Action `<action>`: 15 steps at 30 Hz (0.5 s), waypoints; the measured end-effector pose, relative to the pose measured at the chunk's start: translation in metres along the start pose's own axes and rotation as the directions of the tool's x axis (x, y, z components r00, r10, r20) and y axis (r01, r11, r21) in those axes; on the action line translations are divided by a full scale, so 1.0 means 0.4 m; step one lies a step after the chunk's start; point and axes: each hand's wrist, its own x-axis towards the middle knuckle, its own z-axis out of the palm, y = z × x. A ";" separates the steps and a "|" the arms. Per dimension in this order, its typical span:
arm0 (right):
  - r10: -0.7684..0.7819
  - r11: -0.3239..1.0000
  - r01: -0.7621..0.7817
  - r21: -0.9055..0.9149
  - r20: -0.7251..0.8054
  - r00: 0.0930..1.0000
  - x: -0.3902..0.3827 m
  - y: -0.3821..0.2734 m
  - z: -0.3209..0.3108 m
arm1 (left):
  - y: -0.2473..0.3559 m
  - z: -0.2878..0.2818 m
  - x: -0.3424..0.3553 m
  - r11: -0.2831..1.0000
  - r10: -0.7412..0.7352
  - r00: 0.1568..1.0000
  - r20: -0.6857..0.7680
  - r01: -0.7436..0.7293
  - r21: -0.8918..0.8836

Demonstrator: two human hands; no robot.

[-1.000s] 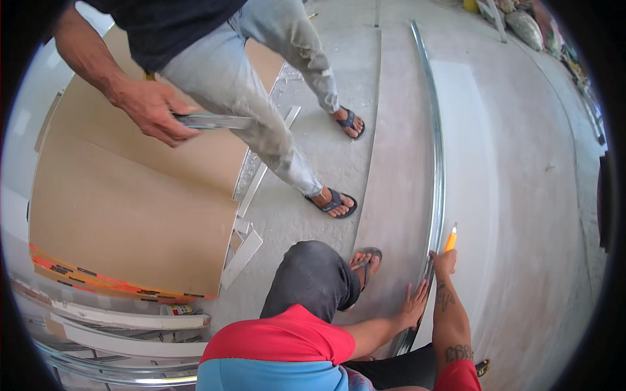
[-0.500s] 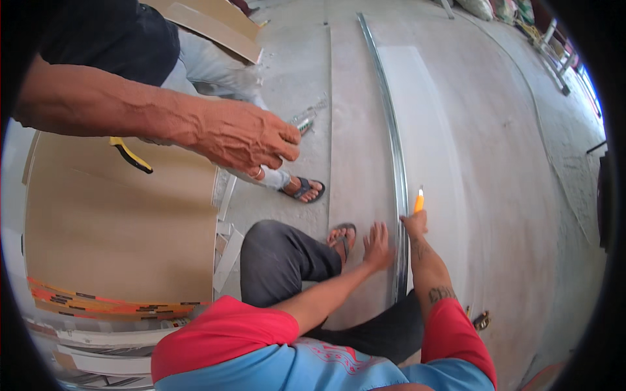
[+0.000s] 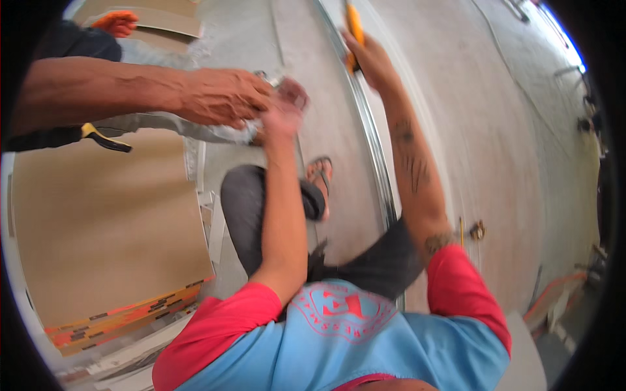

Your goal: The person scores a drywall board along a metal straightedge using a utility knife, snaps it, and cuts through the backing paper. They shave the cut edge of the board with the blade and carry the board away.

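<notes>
In my right hand [image 3: 373,62] is a yellow utility knife [image 3: 354,26], gripped near the far end of a long silver metal channel [image 3: 373,124]. The channel lies on a pale flat board [image 3: 427,137] and runs back toward my legs. My left hand [image 3: 285,111] is raised at the left, against the fingertips of a co-worker's hand [image 3: 225,98]. Motion smears my left fingers, so what they hold, if anything, is unclear. A small metallic object [image 3: 262,75] shows just beyond the co-worker's fingers.
A stack of brown boards [image 3: 98,221] stands at the left, with a yellow and black handle [image 3: 107,140] over it. A tape measure [image 3: 478,229] and a thin yellow stick [image 3: 462,231] lie at my right. A cable [image 3: 505,72] crosses the floor farther right.
My left hand has left the board beside the channel and moved up and left to the co-worker's hand. My right hand has slid far along the channel with the knife.
</notes>
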 end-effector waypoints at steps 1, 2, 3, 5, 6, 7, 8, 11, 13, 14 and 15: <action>-0.134 0.988 0.139 -0.063 0.079 0.988 0.011 -0.087 0.026 | 0.073 0.026 0.001 0.992 -0.064 0.998 0.028 0.066 -0.107; -0.283 0.937 0.325 -0.130 0.267 0.921 0.057 -0.131 0.020 | 0.117 0.058 -0.009 0.976 -0.189 0.967 0.172 0.204 -0.078; -0.193 0.970 0.226 -0.085 0.290 0.937 0.046 -0.207 0.023 | 0.138 0.087 -0.005 0.942 -0.301 0.896 0.326 0.332 -0.042; -0.092 0.993 0.110 -0.041 0.312 0.946 0.036 -0.302 0.034 | 0.146 0.103 -0.012 0.909 -0.398 0.877 0.269 0.416 -0.014; -0.125 0.990 0.139 -0.024 0.303 0.945 0.029 -0.333 0.040 | 0.147 0.110 -0.024 0.880 -0.470 0.857 0.210 0.474 0.033; -0.167 0.984 0.176 -0.006 0.298 0.940 0.024 -0.347 0.043 | 0.144 0.119 -0.033 0.877 -0.473 0.855 0.214 0.479 0.026; -0.165 0.984 0.177 -0.014 0.298 0.940 0.024 -0.354 0.046 | 0.144 0.133 -0.038 0.863 -0.503 0.851 0.152 0.504 0.035; -0.219 0.974 0.224 0.023 0.331 0.918 0.032 -0.416 0.081 | 0.171 0.156 -0.042 0.795 -0.598 0.771 0.217 0.605 0.044; -0.235 0.951 0.289 -0.113 0.349 0.907 0.016 -0.379 0.112 | 0.198 0.127 -0.054 0.788 -0.596 0.772 0.220 0.615 -0.025; -0.283 0.927 0.348 -0.140 0.346 0.895 0.007 -0.354 0.094 | 0.153 0.118 -0.053 0.834 -0.530 0.834 0.151 0.545 -0.086; -0.280 0.950 0.308 -0.040 0.320 0.905 0.010 -0.349 0.108 | 0.147 0.099 -0.043 0.785 -0.550 0.803 0.230 0.591 -0.185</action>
